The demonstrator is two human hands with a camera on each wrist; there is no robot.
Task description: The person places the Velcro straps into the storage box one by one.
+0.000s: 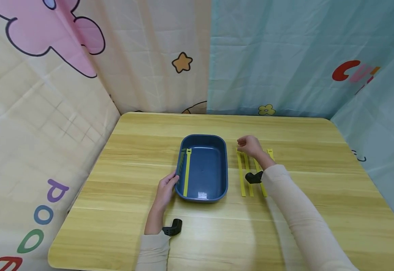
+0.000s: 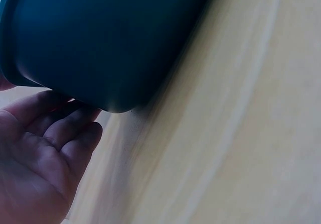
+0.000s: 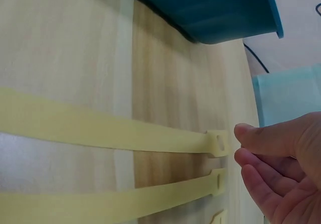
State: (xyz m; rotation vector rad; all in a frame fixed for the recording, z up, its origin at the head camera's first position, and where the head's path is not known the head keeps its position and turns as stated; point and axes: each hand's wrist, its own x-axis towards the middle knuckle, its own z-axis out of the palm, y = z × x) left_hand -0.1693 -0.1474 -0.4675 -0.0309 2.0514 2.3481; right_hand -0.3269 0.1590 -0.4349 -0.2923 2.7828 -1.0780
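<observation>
A dark blue plastic bin [image 1: 201, 169] stands on the table, with one yellow slotted strap [image 1: 187, 173], like a hook-and-loop cable tie, lying lengthwise inside near its left wall. My left hand [image 1: 165, 188] holds the bin's near left corner, thumb over the rim and fingers [image 2: 75, 128] against the outside. To the bin's right, several matching yellow straps [image 1: 241, 173] lie side by side, slotted heads away from me. Just beyond the head of the leftmost strap [image 3: 125, 133] hovers my right hand [image 1: 250, 146], its thumb and fingers [image 3: 266, 138] loosely bent with nothing between them.
A light wood-grain table [image 1: 129, 143] carries everything. Printed curtains [image 1: 268, 56] hang behind it and along both sides. A black wrist camera [image 1: 254, 177] on the right arm overlaps the straps in the head view; another black camera [image 1: 173, 227] sits on the left wrist.
</observation>
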